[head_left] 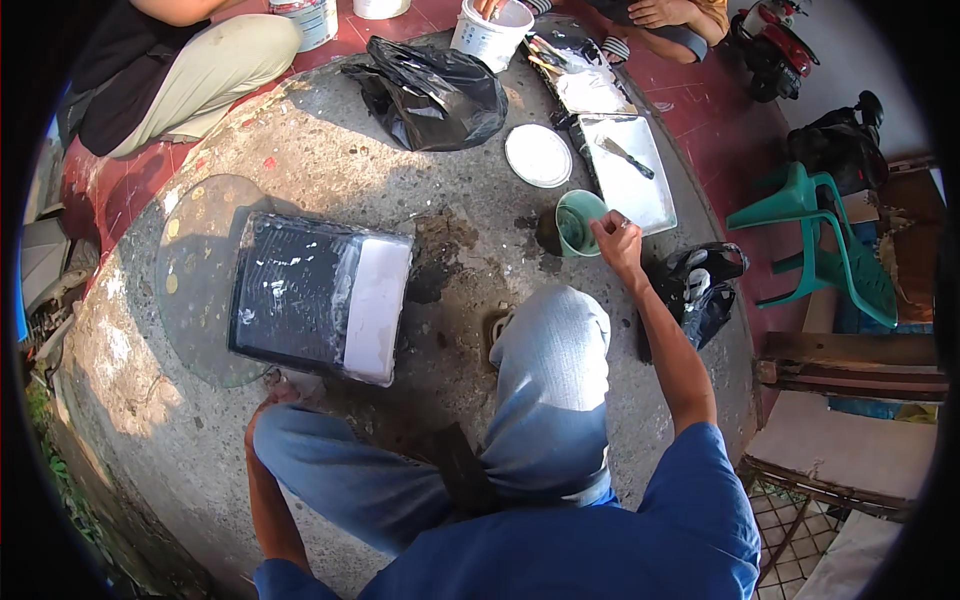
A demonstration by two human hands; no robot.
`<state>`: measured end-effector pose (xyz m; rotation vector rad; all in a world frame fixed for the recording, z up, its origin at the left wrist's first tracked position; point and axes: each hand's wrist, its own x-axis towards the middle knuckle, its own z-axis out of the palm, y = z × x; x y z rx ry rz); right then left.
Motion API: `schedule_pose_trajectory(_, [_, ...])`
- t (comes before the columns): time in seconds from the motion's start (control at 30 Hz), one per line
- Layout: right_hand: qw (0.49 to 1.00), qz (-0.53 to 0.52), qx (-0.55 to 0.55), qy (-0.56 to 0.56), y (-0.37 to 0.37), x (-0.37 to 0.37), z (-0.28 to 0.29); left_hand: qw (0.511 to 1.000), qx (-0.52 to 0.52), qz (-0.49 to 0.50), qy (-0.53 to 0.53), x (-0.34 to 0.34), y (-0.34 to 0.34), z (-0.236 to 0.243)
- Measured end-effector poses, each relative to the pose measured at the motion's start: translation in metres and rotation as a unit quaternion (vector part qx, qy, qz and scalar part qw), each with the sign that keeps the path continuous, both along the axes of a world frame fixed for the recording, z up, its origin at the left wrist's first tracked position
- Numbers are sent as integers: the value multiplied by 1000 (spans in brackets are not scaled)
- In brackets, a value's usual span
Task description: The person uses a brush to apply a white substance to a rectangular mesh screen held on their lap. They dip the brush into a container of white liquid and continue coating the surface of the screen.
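My right hand is closed at the right rim of a translucent green plastic cup, its fingers pinched on the edge. The cup stands on the concrete and seems to hold some liquid. Left of my legs lies a dark rectangular panel with white smears and a broad whitish band along its right side. My left hand is low by the panel's near edge, beside my bent knee. Its fingers are partly hidden, so their grip does not show.
Beyond the cup lie a round white lid, a white tray with a brush, and a black plastic bag. Another black bag is at right, near a green chair. Two people sit opposite; one's hand reaches into a white bucket.
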<state>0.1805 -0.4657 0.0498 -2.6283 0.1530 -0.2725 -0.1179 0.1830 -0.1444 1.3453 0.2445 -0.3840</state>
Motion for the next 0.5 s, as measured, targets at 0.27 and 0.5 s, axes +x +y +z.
schedule_pose_trajectory(0.27, [998, 60, 12, -22, -15, 196, -31, 928, 140, 258, 228, -74, 34, 84])
schedule_pose_trajectory(0.5, [982, 176, 23, -56, 20, 309, -94, 822, 269, 376, 333, -115, 22, 192])
